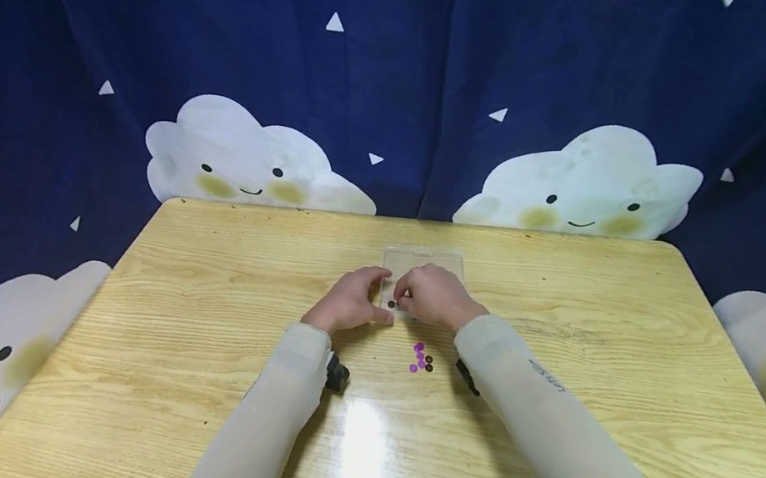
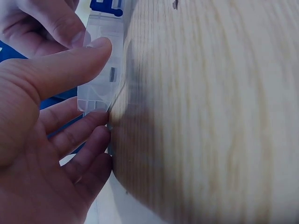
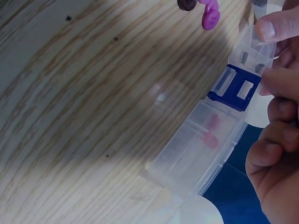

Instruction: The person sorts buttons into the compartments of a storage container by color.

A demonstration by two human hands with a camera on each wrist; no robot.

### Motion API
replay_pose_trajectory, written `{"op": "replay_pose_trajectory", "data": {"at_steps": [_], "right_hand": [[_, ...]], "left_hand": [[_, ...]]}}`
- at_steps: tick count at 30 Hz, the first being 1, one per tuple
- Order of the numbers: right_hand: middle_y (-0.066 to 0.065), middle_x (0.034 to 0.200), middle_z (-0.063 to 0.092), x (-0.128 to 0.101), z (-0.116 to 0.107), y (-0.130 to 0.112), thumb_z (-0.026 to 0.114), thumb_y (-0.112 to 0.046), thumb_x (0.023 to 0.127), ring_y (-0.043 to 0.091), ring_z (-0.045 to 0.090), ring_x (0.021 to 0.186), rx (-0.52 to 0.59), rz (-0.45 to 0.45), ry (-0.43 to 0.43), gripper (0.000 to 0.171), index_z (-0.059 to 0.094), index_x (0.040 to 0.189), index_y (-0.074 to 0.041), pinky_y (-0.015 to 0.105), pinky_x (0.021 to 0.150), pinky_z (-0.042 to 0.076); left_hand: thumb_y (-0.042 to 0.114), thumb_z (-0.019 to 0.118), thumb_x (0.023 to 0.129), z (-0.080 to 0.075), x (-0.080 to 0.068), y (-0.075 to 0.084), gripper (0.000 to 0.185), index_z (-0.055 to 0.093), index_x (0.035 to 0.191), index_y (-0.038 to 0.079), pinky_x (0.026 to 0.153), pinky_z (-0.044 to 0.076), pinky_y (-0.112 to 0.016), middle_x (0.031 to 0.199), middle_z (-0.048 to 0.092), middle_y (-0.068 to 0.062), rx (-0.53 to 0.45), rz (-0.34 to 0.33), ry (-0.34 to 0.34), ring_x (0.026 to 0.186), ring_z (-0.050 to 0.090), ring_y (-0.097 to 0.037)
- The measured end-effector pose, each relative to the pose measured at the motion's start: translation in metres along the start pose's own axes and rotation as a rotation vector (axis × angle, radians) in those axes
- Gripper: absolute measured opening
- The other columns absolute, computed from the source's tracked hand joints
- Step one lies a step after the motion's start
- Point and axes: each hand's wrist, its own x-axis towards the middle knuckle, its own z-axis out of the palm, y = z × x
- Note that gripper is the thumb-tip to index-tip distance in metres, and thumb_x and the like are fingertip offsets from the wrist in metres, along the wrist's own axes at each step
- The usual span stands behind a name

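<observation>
Mostly no readable writing: small dark print on the right sleeve [image 1: 547, 376] shows in the head view, too small to read; nothing legible on the box. Wooden table [image 1: 193, 376] with pale grain and a glare patch, dark blue curtain [image 1: 414, 50] with white smiling clouds and triangles behind it. Clear plastic compartment box [image 1: 422, 262] lies flat on the table at mid-far side, between and under both hands; it is see-through, divided by thin walls, with a blue latch [image 3: 235, 87] on its front edge. Right wrist view shows pink pieces [image 3: 211, 133] inside one compartment near the latch, blurred by the plastic. Left hand [image 1: 350, 301] sits at the box's left front corner: thumb [image 2: 70, 65] lies on top of the clear edge, curled fingers [image 2: 86, 140] sit against the corner by the table, so it grips the box. Right hand [image 1: 430, 293] is curled over the box's front; fingertips [image 3: 275, 25] pinch the clear edge beside the latch, so it holds the box too. Small loose buttons [image 1: 421, 357], purple and dark brown, lie in a cluster on the table just in front of the right hand, apart from the box
</observation>
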Motion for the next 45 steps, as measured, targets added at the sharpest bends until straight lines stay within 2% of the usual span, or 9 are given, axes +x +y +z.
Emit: {"op": "replay_pose_trajectory", "data": {"at_steps": [20, 33, 38, 45], "right_hand": [[0.003, 0.100, 0.078, -0.005, -0.005, 0.003, 0.067, -0.012, 0.091, 0.018, 0.069, 0.086, 0.014, -0.006, 0.016, 0.015, 0.079, 0.099, -0.011, 0.037, 0.086, 0.058], [-0.002, 0.091, 0.076, -0.036, -0.005, 0.007, 0.068, -0.010, 0.090, 0.009, 0.064, 0.076, -0.042, -0.156, 0.009, 0.012, 0.079, 0.094, -0.013, 0.031, 0.075, 0.056], [-0.005, 0.082, 0.072, -0.048, -0.004, 0.009, 0.067, -0.008, 0.090, 0.006, 0.053, 0.068, -0.047, -0.202, -0.003, 0.013, 0.077, 0.090, -0.014, 0.025, 0.069, 0.050], [-0.008, 0.088, 0.075, -0.067, 0.003, 0.015, 0.070, -0.012, 0.088, 0.000, 0.054, 0.068, -0.013, -0.209, -0.019, 0.011, 0.079, 0.091, -0.017, 0.023, 0.068, 0.051]], "left_hand": [[0.020, 0.081, 0.084, -0.002, -0.001, 0.001, 0.077, 0.043, 0.150, 0.015, 0.113, 0.044, -0.045, 0.149, 0.050, -0.012, 0.009, 0.010, 0.005, 0.138, 0.049, -0.029], [0.020, 0.082, 0.082, 0.000, 0.000, -0.001, 0.079, 0.042, 0.150, 0.014, 0.113, 0.044, -0.044, 0.148, 0.051, -0.013, 0.004, 0.008, 0.011, 0.137, 0.049, -0.030], [0.019, 0.082, 0.082, 0.000, -0.001, -0.002, 0.079, 0.042, 0.150, 0.014, 0.113, 0.043, -0.044, 0.150, 0.050, -0.013, -0.013, 0.000, 0.012, 0.138, 0.048, -0.030], [0.020, 0.082, 0.082, 0.001, -0.001, -0.001, 0.080, 0.042, 0.151, 0.016, 0.114, 0.042, -0.045, 0.151, 0.049, -0.012, -0.007, -0.011, 0.013, 0.139, 0.047, -0.030]]}}
